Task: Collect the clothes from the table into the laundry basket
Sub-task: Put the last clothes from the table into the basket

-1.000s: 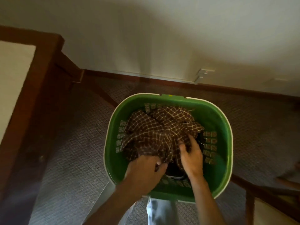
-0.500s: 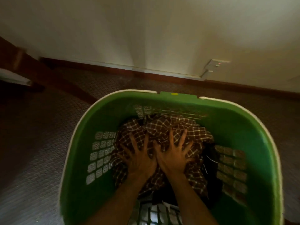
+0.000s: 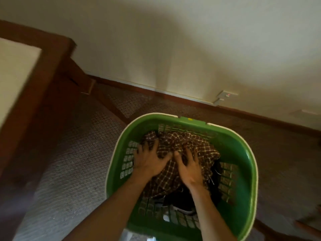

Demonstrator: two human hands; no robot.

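Note:
A green laundry basket (image 3: pixel 243 153) with a white rim stands on the carpet in the lower middle of the head view. A brown checked garment (image 3: pixel 196 146) lies crumpled inside it, over darker clothes (image 3: pixel 180 200). My left hand (image 3: pixel 149 161) rests flat on the garment's left side with fingers spread. My right hand (image 3: pixel 188 166) lies palm down on the garment beside it, fingers apart. Neither hand is closed around the cloth.
A wooden table (image 3: pixel 40 80) with a pale top fills the left edge, with a slanted brace under it. Grey patterned carpet (image 3: pixel 69 171) surrounds the basket. A cream wall with a dark skirting board and a wall socket (image 3: pixel 225 95) runs behind.
A second ago my hands gripped the garment at the basket's near side. They then flattened on top of it, fingers spread. My view has since pulled back and the table is in sight again.

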